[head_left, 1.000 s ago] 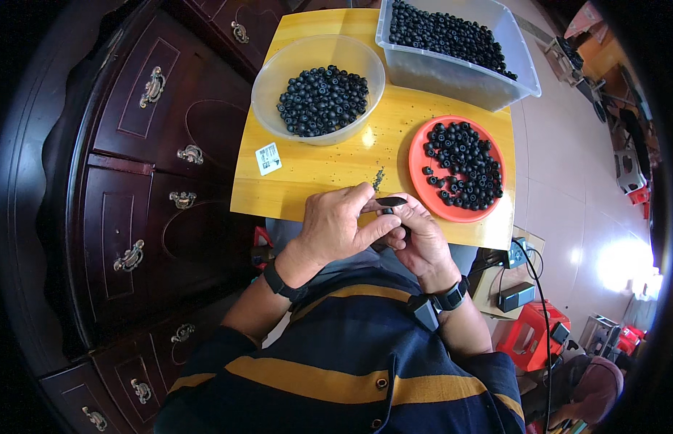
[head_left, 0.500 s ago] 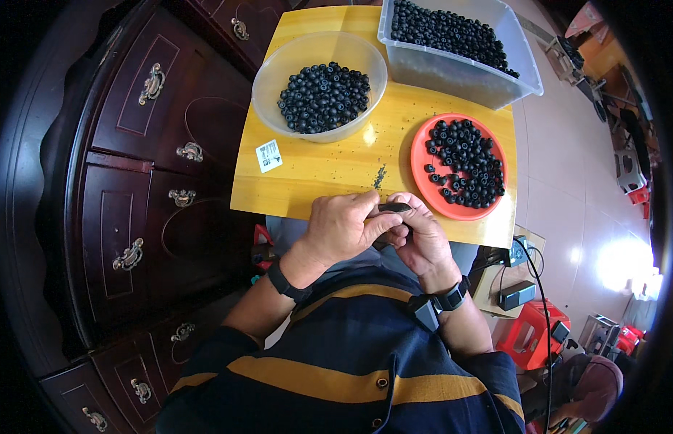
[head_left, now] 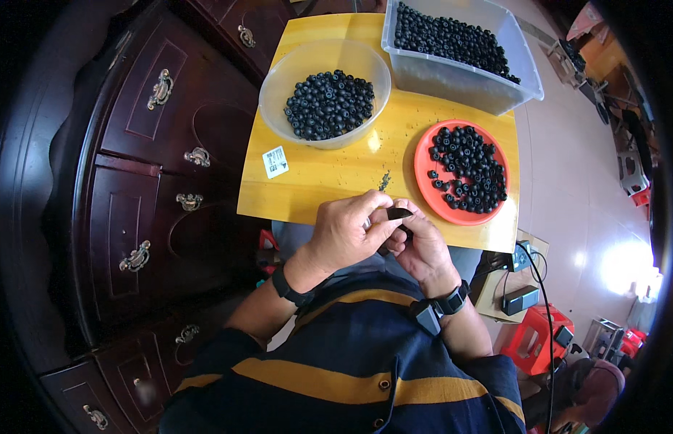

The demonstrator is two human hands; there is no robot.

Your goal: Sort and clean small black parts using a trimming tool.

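Note:
At the near edge of the yellow table, my two hands are close together. My left hand (head_left: 347, 228) is closed, gripping a small knife (head_left: 399, 213) whose short dark blade points right. My right hand (head_left: 424, 249) is closed too, its fingers curled round a small black part (head_left: 405, 232) right below the blade; most of that part is hidden. Just right of my hands, an orange-red plate (head_left: 425, 173) bears many small black ring-shaped parts (head_left: 472, 168). Dark crumbs (head_left: 385, 181) lie on the wood beyond my fingers.
A round translucent bowl (head_left: 275, 79) and a large clear bin (head_left: 452, 79), both with black parts in them, stand farther back on the table (head_left: 314, 195). A white label (head_left: 275, 162) lies at left. Dark drawers (head_left: 155, 195) flank the table; a red stool (head_left: 531, 336) stands at right.
The whole view has shifted slightly. The knife blade has turned a little, its dark face showing more, while both hands keep their hold in nearly the same place.

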